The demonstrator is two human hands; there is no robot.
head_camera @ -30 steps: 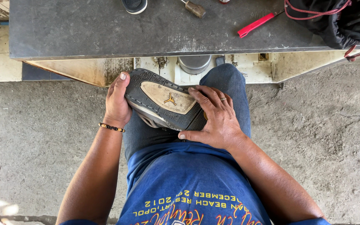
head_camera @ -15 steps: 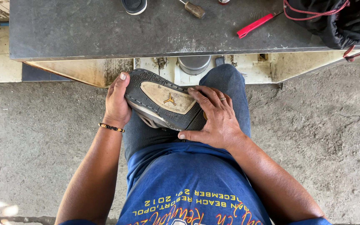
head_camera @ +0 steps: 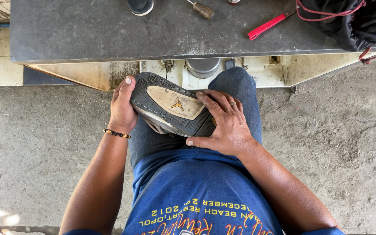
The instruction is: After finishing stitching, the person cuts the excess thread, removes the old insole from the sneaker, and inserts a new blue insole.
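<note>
A sneaker (head_camera: pixel 170 109) lies sole-up across my lap, its black tread framing a tan centre panel. My left hand (head_camera: pixel 122 108) grips the toe end, thumb pressed on the sole's edge. My right hand (head_camera: pixel 223 124) lies flat over the heel end, fingers spread on the sole, a ring on one finger. A beaded bracelet circles my left wrist. I am seated in jeans and a blue shirt.
A dark grey workbench (head_camera: pixel 109 30) spans the top, directly ahead of my knees. On it lie a red-handled tool (head_camera: pixel 266 26), a wooden-handled tool (head_camera: pixel 203 9), another shoe's tip (head_camera: pixel 140 6) and a black bag (head_camera: pixel 349 21) with red cord. Rough concrete floor lies on both sides.
</note>
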